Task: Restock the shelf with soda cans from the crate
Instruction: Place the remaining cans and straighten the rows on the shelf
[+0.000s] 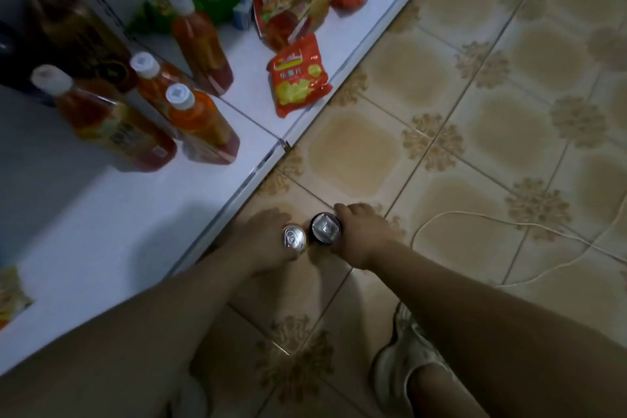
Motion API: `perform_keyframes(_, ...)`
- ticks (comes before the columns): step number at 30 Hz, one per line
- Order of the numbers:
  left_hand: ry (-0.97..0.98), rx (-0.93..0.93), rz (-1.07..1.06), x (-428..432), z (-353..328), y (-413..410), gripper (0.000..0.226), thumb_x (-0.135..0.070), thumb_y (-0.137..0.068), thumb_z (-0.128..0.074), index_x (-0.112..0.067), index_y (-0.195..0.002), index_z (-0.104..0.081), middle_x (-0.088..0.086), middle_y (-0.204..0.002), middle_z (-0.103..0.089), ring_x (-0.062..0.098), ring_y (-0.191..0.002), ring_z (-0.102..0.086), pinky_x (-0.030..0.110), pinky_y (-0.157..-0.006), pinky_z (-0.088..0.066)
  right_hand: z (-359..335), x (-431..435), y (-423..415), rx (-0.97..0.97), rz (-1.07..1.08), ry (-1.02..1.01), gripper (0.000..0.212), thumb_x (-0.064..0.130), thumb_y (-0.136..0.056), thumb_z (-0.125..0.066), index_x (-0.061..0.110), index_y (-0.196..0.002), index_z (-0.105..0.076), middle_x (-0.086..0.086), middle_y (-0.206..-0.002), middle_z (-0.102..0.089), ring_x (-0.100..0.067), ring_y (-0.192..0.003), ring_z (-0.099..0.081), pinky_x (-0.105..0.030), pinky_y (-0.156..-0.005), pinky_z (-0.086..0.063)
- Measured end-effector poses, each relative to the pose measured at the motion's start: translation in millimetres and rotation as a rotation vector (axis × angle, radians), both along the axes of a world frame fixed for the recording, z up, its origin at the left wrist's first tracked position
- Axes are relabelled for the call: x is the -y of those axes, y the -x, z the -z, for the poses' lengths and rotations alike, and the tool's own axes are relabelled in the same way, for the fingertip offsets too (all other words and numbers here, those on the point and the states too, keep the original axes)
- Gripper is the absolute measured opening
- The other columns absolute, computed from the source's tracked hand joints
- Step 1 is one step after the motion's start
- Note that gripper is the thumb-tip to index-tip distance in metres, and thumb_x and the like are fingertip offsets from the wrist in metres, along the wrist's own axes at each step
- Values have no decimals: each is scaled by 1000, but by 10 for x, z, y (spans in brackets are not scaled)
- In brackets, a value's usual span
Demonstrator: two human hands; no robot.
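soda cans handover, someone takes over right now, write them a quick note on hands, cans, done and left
Left hand grips a silver-topped can; right hand grips a dark can. The two cans are side by side over the floor tiles, just off the shelf edge.
The shelf holds orange bottles and snack bags; no cans show on it. The crate is not in view.
Done: two cans in hand.
Left: set both on the bare shelf part near the hands, then likely fetch more.

chip bag [298, 78] lettering blurred, nothing legible
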State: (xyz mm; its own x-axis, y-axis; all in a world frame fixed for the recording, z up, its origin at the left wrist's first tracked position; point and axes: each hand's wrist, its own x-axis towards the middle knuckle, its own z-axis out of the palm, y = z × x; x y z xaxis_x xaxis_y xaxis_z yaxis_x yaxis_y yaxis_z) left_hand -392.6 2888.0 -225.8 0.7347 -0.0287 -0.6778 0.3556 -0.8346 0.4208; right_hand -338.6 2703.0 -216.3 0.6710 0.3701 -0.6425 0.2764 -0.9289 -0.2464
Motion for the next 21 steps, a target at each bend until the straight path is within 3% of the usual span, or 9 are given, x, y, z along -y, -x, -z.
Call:
perform_keyframes(4, -41, 1, 41, -3, 211, -76, 77, -44, -78, -70, -13, -142, -40, 11, -145, -41, 29, -133, -39, 38, -110, -32, 446, -126, -18, 24, -216, 80, 88, 44, -88, -59, 25, -153, -4, -7, -161, -9, -31, -149, 3, -48, -119, -3)
perform_keyframes(8, 46, -78, 16, -40, 339, -82, 84, -45, -80, -69, -15, -148, -28, 5, -153, -31, 23, -139, -29, 36, -113, -26, 635, -174, -37, 141, -287, 88, 69, 47, -90, -54, 25, -148, -24, -6, -154, -30, -31, -148, -2, -54, -115, 9)
perform_keyframes(10, 57, -97, 40, -46, 294, -68, 88, -43, -81, -70, -16, -150, -22, 4, -156, -24, 21, -142, -22, 35, -114, -22, 588, -167, -30, 155, -250, 46, 67, 49, -88, -56, 24, -145, -30, -5, -150, -37, -29, -147, -9, -51, -117, 5)
perform_keyframes(12, 71, -105, 54, -33, 181, -77, 90, -41, -79, -72, -17, -150, -21, 3, -156, -23, 21, -143, -22, 35, -114, -22, 455, -147, -3, 148, -152, -33, 69, 46, -84, -61, 23, -143, -34, -6, -144, -44, -30, -142, -23, -44, -117, -12)
perform_keyframes(15, 150, -64, 9, 22, -151, -85, 78, -31, -78, -74, -17, -143, -32, 2, -145, -38, 23, -132, -39, 34, -104, -36, 58, -137, 48, 89, 142, -253, 71, 37, -79, -69, 21, -141, -38, -7, -134, -48, -29, -121, -48, -34, -96, -41)
perform_keyframes(19, 284, 41, -131, 89, -704, 15, 87, -25, -81, -72, -19, -151, -21, 0, -153, -30, 20, -136, -34, 22, -97, -28, -724, -110, 152, 80, 390, -465, 79, 32, -73, -78, 26, -142, -38, 1, -132, -49, -20, -117, -51, -26, -89, -40)
perform_keyframes(21, 368, 91, -193, 112, -1028, 102, 93, -26, -77, -76, -21, -151, -21, -1, -151, -34, 18, -134, -39, 27, -106, -32, -1145, -81, 226, 70, 502, -567, 80, 26, -71, -76, 30, -141, -38, 6, -124, -51, -17, -110, -53, -25, -87, -44)
